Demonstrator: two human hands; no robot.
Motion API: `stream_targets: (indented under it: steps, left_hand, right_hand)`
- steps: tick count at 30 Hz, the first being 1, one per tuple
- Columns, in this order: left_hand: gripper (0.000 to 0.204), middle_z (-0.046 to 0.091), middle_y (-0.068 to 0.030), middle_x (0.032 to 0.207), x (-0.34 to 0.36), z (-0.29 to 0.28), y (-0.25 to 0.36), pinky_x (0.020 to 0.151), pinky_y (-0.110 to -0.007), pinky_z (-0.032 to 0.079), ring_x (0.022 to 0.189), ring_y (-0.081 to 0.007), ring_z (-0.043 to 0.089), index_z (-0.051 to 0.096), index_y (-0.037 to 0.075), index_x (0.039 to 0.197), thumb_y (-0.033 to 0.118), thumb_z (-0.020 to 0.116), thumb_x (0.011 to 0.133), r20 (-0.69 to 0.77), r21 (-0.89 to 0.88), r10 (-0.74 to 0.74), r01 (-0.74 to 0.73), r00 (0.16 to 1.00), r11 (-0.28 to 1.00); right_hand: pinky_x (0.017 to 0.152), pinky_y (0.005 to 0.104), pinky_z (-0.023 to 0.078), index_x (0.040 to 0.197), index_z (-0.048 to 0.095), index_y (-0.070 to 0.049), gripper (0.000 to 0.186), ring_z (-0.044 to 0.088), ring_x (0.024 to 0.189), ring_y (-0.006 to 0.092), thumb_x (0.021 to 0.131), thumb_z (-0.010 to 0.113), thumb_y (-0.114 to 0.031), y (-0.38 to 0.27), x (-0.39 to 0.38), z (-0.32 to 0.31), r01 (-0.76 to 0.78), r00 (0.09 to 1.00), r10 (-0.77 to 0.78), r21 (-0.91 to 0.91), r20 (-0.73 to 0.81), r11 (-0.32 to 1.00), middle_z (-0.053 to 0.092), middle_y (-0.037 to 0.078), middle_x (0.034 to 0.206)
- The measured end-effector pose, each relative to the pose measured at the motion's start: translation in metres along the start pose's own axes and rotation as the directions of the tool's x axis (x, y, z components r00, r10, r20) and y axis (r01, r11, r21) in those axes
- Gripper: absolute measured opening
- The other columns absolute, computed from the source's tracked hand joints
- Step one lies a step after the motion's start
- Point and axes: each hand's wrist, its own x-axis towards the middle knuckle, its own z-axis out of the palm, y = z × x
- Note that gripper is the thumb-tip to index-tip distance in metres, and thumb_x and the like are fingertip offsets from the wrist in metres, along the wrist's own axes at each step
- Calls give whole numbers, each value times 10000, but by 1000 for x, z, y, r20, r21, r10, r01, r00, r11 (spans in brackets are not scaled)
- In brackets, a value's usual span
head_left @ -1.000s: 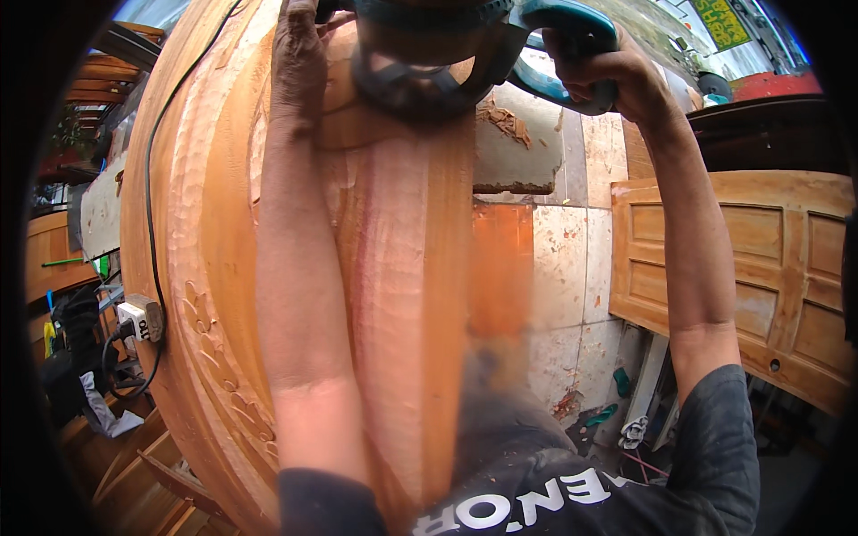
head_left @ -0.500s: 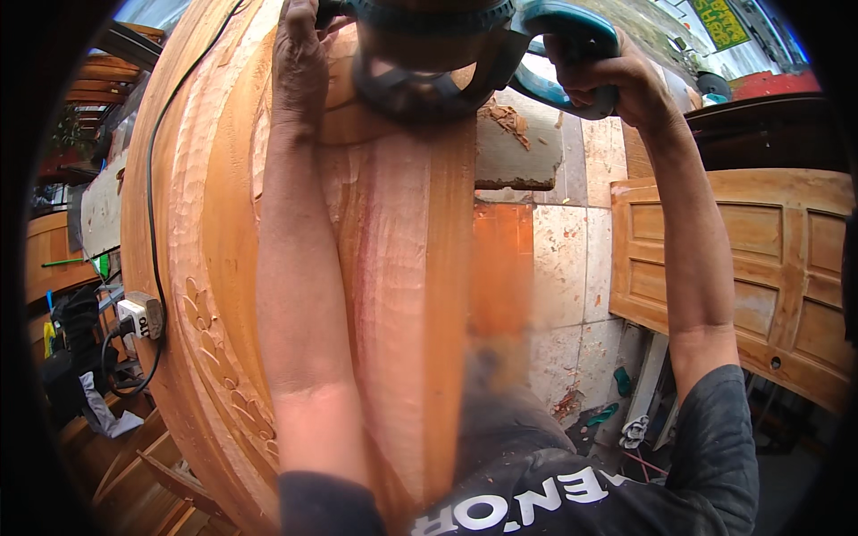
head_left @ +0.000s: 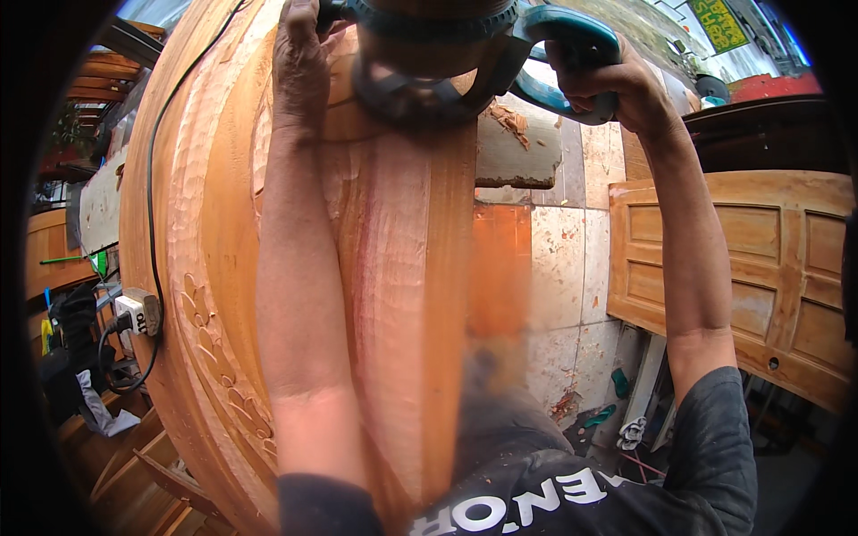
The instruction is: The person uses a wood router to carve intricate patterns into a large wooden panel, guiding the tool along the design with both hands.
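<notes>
The carved board [head_left: 393, 241] is laid lengthwise, probably as support. Over its far part, the power tool [head_left: 420, 40] is held from two sides, presumably for steadiness. Beyond the board's right edge, the looped handle [head_left: 572, 25] is wrapped by the right hand [head_left: 630, 85]; above the board, the knob [head_left: 333, 12] is met by the left hand [head_left: 302, 67], whose finger closure cannot be told. Along the board's left, the cord [head_left: 150, 196] is laid, likely for clearance.

Power tool [head_left: 429, 45] on the slab [head_left: 398, 241] — socket block [head_left: 131, 314] at the slab's left edge, door [head_left: 746, 268] right of the slab.
</notes>
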Motion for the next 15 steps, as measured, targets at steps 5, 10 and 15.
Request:
stream_targets:
  steps: [5,10,15]
  left_hand:
    - [472,591,-97,1339,-4,-3,-1,1058,-426,493,1214,-221,608,505,117,1440,443,421,1109,-4,9,11,-11,1000,1000]
    - [462,591,-98,1337,-4,-6,-3,1058,-426,495,1212,-221,611,505,117,1439,432,425,1111,-7,14,24,-24,1000,1000]
    - [452,592,-99,1334,-6,-9,-3,1058,-427,497,1210,-222,613,504,116,1438,422,428,1113,-10,29,44,-44,999,999]
  right_hand:
    - [751,284,503,1275,658,-10,659,599,845,139,625,761,-52,1,-1,3,-14,1000,13,-23,-12,1000,629,31,928]
    - [596,275,483,1169,672,-34,560,568,615,128,624,747,-135,5,-11,3,-64,996,56,-117,-68,991,624,37,787]
    - [602,280,490,1187,671,-37,589,574,621,128,611,748,-131,8,-11,2,-57,997,50,-107,-64,993,636,39,794]
